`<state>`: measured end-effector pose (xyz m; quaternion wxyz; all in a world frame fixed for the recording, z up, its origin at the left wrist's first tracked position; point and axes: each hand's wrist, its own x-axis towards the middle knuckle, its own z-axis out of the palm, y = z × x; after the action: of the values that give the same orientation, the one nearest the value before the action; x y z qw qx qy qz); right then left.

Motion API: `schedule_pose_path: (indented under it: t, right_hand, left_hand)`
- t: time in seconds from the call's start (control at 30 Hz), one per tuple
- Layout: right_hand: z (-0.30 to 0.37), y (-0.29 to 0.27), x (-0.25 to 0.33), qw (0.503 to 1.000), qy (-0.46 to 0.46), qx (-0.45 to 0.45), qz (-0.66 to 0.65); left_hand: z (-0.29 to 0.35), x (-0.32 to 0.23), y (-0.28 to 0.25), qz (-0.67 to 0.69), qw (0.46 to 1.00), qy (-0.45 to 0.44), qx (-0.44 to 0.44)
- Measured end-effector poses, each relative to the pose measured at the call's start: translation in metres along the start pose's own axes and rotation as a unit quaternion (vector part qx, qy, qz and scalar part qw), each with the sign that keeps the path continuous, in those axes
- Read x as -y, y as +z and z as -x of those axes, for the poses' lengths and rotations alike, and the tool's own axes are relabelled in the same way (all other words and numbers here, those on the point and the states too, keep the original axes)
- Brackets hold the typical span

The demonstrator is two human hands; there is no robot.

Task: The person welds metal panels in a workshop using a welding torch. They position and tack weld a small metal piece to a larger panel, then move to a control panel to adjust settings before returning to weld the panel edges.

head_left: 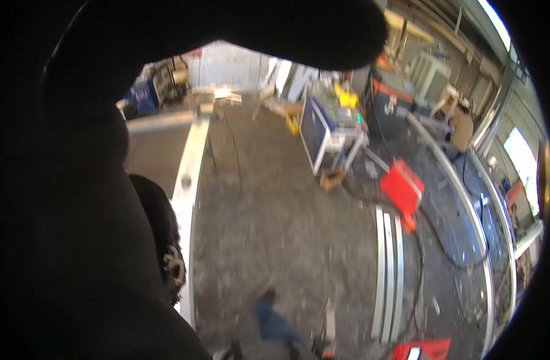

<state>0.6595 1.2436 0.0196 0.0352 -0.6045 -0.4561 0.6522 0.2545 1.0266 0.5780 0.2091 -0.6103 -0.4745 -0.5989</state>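
My left hand, a dark silhouette very near the camera, covers the left side and top of the head view. One long finger stretches across the top, apart from the lower part of the hand. A fuzzy, frayed fabric edge shows beside it. Nothing held can be made out in this hand. Behind it runs a long pale metal beam, partly hidden. My right hand is out of view. Below, a blue trouser leg and a dark shoe show over the grey floor.
Three long metal bars lie right of centre, near a red box and cables. Farther back stand a blue-sided cart and a blue machine. Another person is at the right, beyond a long rail.
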Motion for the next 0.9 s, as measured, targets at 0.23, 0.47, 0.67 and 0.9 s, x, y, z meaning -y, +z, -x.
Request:
schedule_pose_path:
  t: [0.23, 0.47, 0.67, 0.9]
  right_hand:
    - [-0.102, 0.036, 0.225, 0.998, -0.043, -0.017, 0.036]
    - [-0.175, 0.104, 0.286, 0.995, -0.096, 0.004, -0.037]
    - [-0.269, 0.141, 0.432, 0.989, -0.132, -0.067, -0.029]
    - [-0.240, 0.241, 0.723, 0.970, -0.211, -0.117, 0.006]
  left_hand:
    - [-0.127, 0.177, 0.018, 0.136, 0.990, 0.010, -0.023]
    - [-0.151, 0.372, 0.080, 0.166, 0.981, 0.024, 0.102]
    - [-0.177, 0.527, 0.123, 0.234, 0.966, 0.007, 0.107]
    - [-0.084, 0.713, 0.234, 0.207, 0.898, -0.347, 0.173]
